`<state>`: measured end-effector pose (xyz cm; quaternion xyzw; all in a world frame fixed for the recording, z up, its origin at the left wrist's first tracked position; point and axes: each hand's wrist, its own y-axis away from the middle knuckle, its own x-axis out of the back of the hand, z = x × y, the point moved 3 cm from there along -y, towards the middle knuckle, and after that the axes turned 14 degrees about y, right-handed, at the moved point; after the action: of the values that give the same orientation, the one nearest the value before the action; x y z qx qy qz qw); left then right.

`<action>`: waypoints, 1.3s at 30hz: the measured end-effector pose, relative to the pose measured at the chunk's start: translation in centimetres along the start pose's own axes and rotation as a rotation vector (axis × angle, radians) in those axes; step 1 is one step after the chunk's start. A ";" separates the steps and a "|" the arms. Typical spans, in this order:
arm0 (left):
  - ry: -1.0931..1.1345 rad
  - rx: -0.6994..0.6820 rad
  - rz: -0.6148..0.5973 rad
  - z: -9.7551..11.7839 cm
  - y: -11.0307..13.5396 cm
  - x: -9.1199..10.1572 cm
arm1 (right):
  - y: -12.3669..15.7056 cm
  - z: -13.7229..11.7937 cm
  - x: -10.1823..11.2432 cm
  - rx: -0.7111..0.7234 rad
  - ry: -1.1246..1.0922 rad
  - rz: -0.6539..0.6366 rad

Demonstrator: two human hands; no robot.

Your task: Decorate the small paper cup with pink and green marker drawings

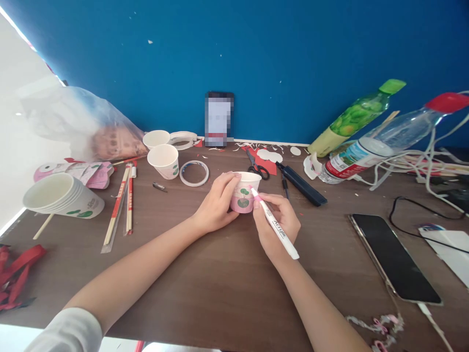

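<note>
My left hand [216, 203] is wrapped round the left side of a white paper cup [245, 191] that stands upright on the brown table [205, 274]. The cup has a green print, and its lower part is coloured pink. My right hand [275, 222] grips a white marker [275, 226] with a pink tip. The tip touches the cup's right side near the rim.
A tape ring [194, 173], two more paper cups [163, 160], a stack of cups lying on its side [60, 195] and chopsticks [122, 203] lie left. Scissors [257, 167], a black pen case [303, 185], two bottles [381, 139], cables and a phone [394, 256] are right. Another phone [219, 119] leans on the blue wall.
</note>
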<state>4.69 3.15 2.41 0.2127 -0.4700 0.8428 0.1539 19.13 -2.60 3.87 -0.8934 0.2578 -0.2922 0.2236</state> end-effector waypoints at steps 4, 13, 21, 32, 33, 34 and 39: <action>0.007 0.004 0.000 0.0 0.0 0.1 | 0.0 0.0 0.0 -0.027 0.003 0.022; 0.012 0.017 0.008 0.2 0.0 0.1 | -0.1 0.0 0.1 -0.151 -0.041 0.044; 0.013 0.049 -0.005 0.2 0.1 0.1 | -0.2 -1.3 0.4 0.044 -0.123 -0.024; 0.014 0.007 0.018 0.4 0.0 0.0 | -0.4 -1.1 0.5 0.027 -0.125 0.012; 0.008 -0.005 0.022 0.5 0.0 0.0 | -0.4 -1.1 0.4 0.026 -0.119 0.012; 0.001 -0.020 0.026 0.5 0.0 0.0 | -0.4 -1.1 0.4 0.031 -0.112 0.009; -0.030 -0.065 0.033 0.7 -0.1 0.1 | -0.4 -1.2 0.4 0.072 -0.070 -0.001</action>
<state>4.78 2.63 2.81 0.2123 -0.5027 0.8262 0.1398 18.80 -2.83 5.09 -0.8947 0.2386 -0.2698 0.2642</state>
